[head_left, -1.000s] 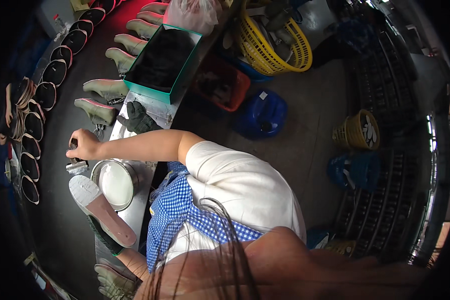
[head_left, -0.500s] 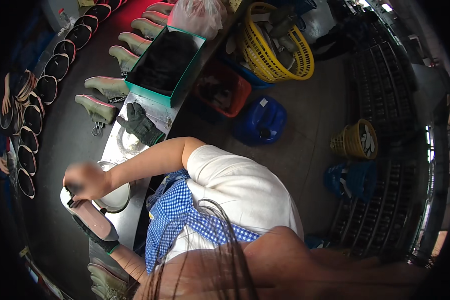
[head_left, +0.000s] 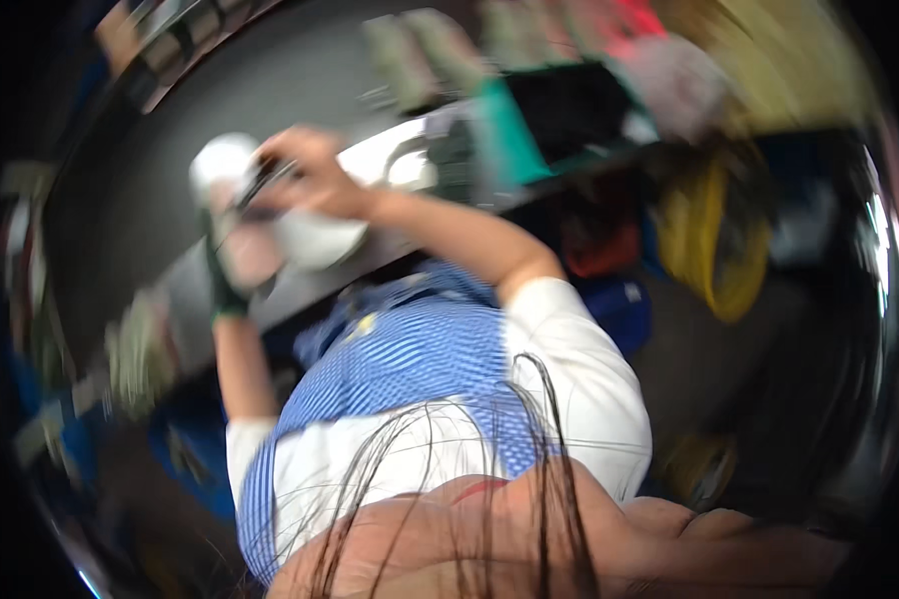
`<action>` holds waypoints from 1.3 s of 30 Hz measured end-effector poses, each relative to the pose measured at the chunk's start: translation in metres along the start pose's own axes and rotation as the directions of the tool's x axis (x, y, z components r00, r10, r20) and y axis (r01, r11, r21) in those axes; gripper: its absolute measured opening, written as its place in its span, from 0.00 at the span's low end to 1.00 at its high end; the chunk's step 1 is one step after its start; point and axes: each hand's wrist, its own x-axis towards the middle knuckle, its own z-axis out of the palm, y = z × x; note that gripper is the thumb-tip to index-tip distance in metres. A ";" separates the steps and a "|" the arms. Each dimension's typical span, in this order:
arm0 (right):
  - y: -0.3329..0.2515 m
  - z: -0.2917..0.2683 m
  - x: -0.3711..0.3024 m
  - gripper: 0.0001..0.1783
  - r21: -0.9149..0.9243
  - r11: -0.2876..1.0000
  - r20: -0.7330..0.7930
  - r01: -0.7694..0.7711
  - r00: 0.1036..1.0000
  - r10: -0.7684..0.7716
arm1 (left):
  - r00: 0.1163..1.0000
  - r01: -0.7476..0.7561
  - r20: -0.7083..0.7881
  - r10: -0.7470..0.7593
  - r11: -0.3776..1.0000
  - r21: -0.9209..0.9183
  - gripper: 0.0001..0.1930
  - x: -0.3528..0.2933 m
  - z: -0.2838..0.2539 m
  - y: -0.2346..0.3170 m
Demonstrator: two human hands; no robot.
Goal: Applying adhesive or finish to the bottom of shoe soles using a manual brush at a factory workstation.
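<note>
My left hand, in a dark glove, grips a shoe sole from beneath and its outer side. The sole is pinkish with a white end and is tilted over the bench. Bare and smeared by motion, my right hand is closed on a thin dark brush-like tool, held over the sole; its tip is too blurred to make out. Just under my right hand sits a round white dish on the bench edge.
On the bench lie a dark glove and a teal box with black contents. Greenish shoe uppers stand behind; more are at the left. A yellow basket and blue container are on the right.
The whole view has swung round and blurred, so the bench lies more across the top. My hands keep their hold on the sole and the dark tool.
</note>
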 end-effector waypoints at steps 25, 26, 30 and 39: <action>-0.026 -0.053 0.037 0.22 0.004 0.986 0.432 -0.165 0.890 0.148 | 0.981 0.141 -0.151 -0.120 0.981 0.136 0.25 -0.016 0.016 -0.005; -0.028 -0.054 0.035 0.22 0.012 0.985 0.506 -0.171 0.851 0.142 | 0.974 0.179 -0.152 -0.167 0.981 0.069 0.25 -0.017 0.017 -0.003; -0.003 -0.038 0.044 0.22 -0.045 0.991 0.199 -0.129 0.971 0.135 | 0.971 0.184 -0.183 -0.154 0.970 0.158 0.24 -0.017 0.047 0.010; -0.061 -0.035 -0.013 0.27 -0.027 0.996 0.231 -0.087 0.969 0.091 | 0.963 0.090 -0.259 -0.069 0.993 0.072 0.27 -0.005 0.019 0.002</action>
